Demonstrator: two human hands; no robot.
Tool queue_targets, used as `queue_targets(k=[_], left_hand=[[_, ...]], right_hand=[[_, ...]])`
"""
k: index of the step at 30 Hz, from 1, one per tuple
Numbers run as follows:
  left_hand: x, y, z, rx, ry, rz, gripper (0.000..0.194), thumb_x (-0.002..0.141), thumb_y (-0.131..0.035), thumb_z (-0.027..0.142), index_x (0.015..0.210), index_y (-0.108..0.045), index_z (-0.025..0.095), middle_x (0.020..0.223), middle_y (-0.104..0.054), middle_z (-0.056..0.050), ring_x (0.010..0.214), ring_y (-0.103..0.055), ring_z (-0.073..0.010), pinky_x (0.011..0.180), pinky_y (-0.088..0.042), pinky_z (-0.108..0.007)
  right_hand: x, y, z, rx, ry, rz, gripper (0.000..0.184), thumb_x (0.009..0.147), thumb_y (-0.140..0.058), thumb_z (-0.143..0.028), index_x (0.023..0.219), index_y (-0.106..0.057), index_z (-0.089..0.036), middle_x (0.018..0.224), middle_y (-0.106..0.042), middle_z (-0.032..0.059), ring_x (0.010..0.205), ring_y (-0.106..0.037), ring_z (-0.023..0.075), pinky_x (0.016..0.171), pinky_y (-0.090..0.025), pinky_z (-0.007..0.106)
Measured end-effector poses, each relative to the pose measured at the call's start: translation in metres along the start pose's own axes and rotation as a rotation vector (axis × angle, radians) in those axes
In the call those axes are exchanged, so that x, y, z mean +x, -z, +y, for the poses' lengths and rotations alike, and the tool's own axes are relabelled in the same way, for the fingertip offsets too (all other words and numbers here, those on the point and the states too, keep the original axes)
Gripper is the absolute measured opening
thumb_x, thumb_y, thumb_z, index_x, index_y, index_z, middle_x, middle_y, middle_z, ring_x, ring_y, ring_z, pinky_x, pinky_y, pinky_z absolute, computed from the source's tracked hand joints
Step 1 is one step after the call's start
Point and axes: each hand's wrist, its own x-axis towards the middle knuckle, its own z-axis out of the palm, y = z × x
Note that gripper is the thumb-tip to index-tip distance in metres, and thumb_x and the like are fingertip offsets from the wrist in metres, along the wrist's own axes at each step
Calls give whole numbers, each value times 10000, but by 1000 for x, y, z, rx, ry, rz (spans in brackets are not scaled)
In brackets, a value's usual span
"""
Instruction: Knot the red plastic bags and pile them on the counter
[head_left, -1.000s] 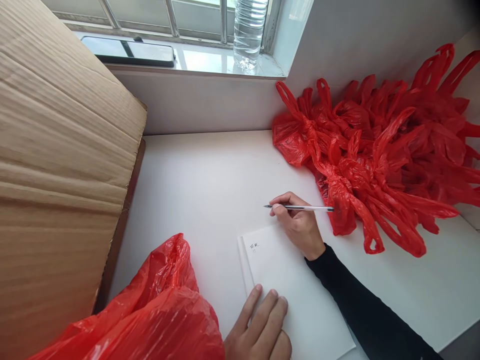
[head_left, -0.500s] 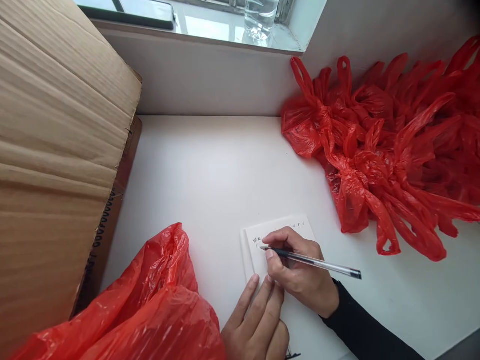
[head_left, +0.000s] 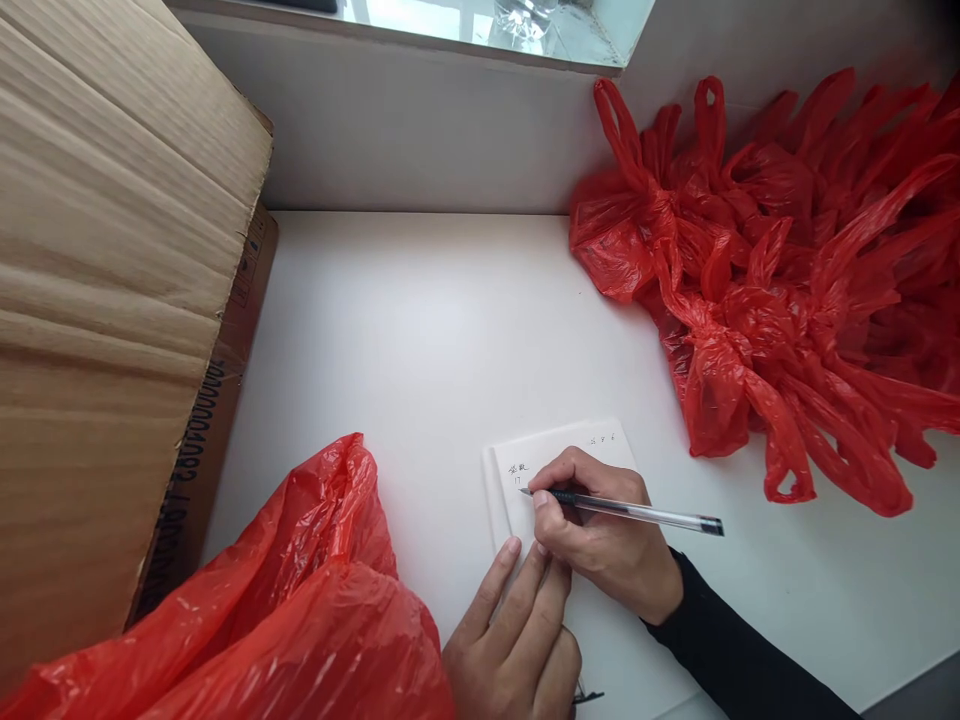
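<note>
My right hand [head_left: 604, 525] grips a clear-barrelled pen [head_left: 637, 510] with a black grip, its tip at the page just below some small handwriting. Under it lies a white notepad [head_left: 517, 455], with a few written characters at the upper left and digits along its top right. Fingers of my left hand [head_left: 517, 630] lie stretched out on the pad's lower part. Beside that hand, at the left, a large red plastic bag [head_left: 330, 590] bulges up. A small dark object [head_left: 589, 697] pokes out near my left hand; most of it is hidden.
A big cardboard box [head_left: 127, 260] stands along the left side. Knotted red plastic bags [head_left: 757, 310] are heaped at the right against the wall. Above the white table [head_left: 420, 320], the windowsill [head_left: 420, 25] holds a clear container [head_left: 525, 18], partly cut off.
The view has tilted down slightly, so less of the windowsill shows. The pen tip has shifted a little and now sits slightly below the written 17. My left hand stays on the pad.
</note>
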Motion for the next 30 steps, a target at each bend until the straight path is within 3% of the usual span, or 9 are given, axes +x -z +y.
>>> queue_targets(k=[23, 30], left_hand=[[2, 2, 2, -13, 21, -19, 253, 884, -438, 36, 752, -609, 168, 1245, -757, -153, 1374, -554, -297, 1232, -360, -462], [2, 3, 1, -11, 9, -27, 247, 882, -440, 41, 758, -613, 167, 1273, -744, -157, 1356, -573, -300, 1233, -361, -462]], right_hand=[[2, 1, -1, -61, 91, 1, 113, 789, -601, -116, 795, -647, -219, 654, -598, -64, 538, -531, 84, 520, -439, 211], [1, 1, 0, -1, 30, 8, 143, 790, -594, -95, 806, -654, -224, 656, -594, -73, 523, -508, 75, 505, -423, 206]])
